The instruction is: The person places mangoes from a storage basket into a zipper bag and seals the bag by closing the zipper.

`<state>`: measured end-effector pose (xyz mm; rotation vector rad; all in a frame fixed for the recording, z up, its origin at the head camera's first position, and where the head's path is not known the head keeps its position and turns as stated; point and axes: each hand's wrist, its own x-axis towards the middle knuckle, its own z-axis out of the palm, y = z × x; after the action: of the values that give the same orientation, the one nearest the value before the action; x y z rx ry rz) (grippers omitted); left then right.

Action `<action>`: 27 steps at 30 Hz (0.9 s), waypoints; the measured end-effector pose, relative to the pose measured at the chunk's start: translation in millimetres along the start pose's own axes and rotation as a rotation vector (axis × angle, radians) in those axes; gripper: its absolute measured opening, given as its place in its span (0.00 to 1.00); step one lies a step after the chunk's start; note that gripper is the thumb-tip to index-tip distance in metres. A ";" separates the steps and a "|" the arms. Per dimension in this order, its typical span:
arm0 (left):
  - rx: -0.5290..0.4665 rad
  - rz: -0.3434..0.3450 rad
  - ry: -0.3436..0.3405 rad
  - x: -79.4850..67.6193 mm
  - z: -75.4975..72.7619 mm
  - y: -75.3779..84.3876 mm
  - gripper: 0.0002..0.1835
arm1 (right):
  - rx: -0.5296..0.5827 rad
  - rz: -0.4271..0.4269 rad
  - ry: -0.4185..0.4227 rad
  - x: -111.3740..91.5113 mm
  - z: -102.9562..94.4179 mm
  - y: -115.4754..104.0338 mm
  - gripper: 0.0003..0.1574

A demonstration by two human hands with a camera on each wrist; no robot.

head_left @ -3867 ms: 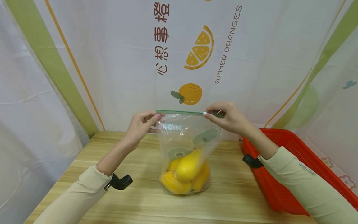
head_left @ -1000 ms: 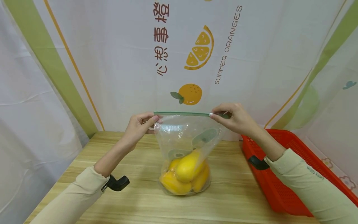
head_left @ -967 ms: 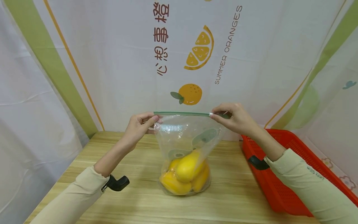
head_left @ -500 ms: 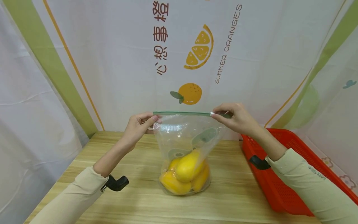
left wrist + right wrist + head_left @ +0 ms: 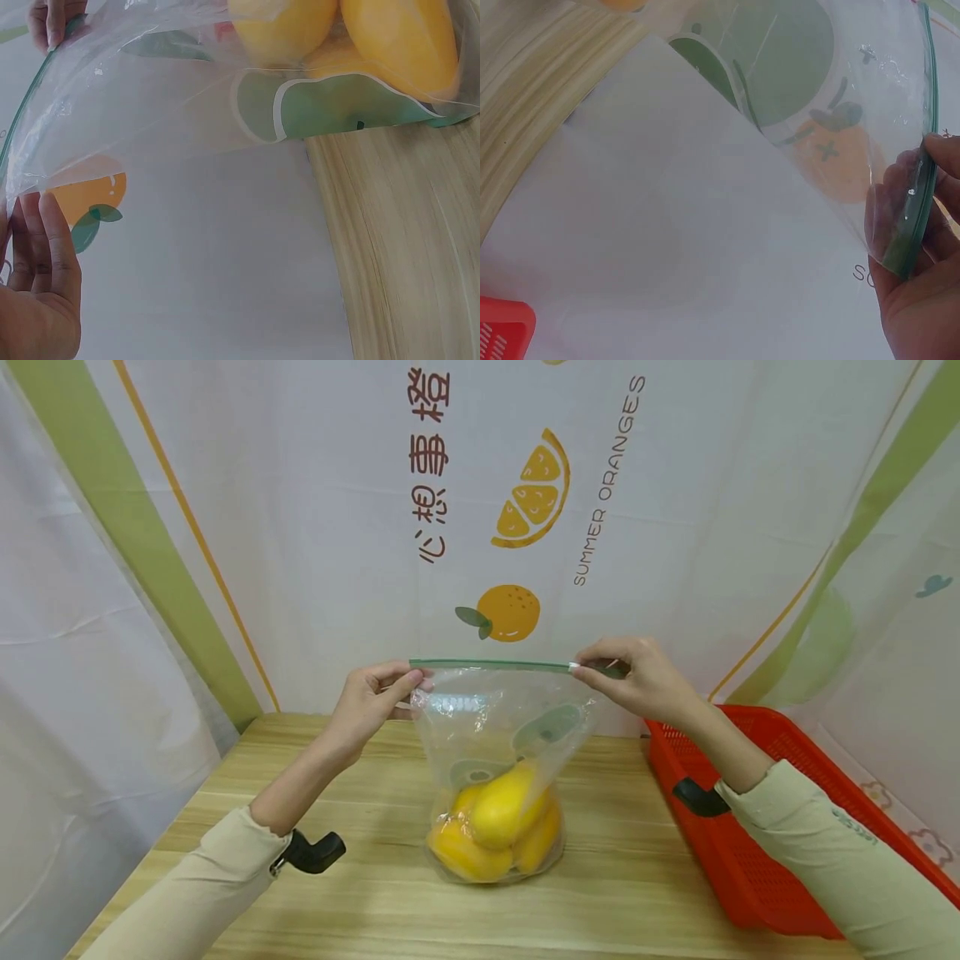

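A clear zip bag [image 5: 480, 727] with a green zip strip [image 5: 487, 662] stands upright on the wooden table. Several yellow mangoes [image 5: 504, 810] fill its bottom. My left hand [image 5: 366, 703] pinches the bag's top left corner between thumb and fingers. At the other end, my right hand [image 5: 643, 683] pinches the strip at a small white slider [image 5: 574, 667]; the strip's right end lies inside that hand. In the right wrist view the thumb presses the green strip [image 5: 922, 199] from one side, with fingers behind the plastic.
A red perforated basket [image 5: 750, 860] stands on the right, partly under my right forearm. A white curtain [image 5: 322, 527] with orange prints hangs behind the wooden table [image 5: 345, 910]. Black wrist mounts [image 5: 318, 852] stick out from both sleeves.
My right hand and the white slider have moved a little to the right along the strip. The left hand shifted slightly left early on, then stayed nearly still. The mangoes have not moved.
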<state>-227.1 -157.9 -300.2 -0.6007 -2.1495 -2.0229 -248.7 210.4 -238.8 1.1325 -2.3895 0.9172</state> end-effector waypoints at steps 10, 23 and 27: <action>-0.007 0.003 0.003 0.2 -0.6 -0.7 0.16 | -0.007 -0.001 -0.012 -3.1 -2.1 3.4 0.06; 0.002 0.005 -0.002 0.4 -1.5 -0.9 0.15 | -0.011 0.000 -0.006 -6.4 -5.7 4.9 0.06; -0.003 -0.004 -0.001 0.3 -1.4 -0.1 0.15 | -0.014 0.002 -0.005 -6.8 -6.7 5.6 0.06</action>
<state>-227.7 -159.2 -300.0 -0.5987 -2.1505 -2.0280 -248.6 221.4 -239.9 1.1293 -2.3978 0.8972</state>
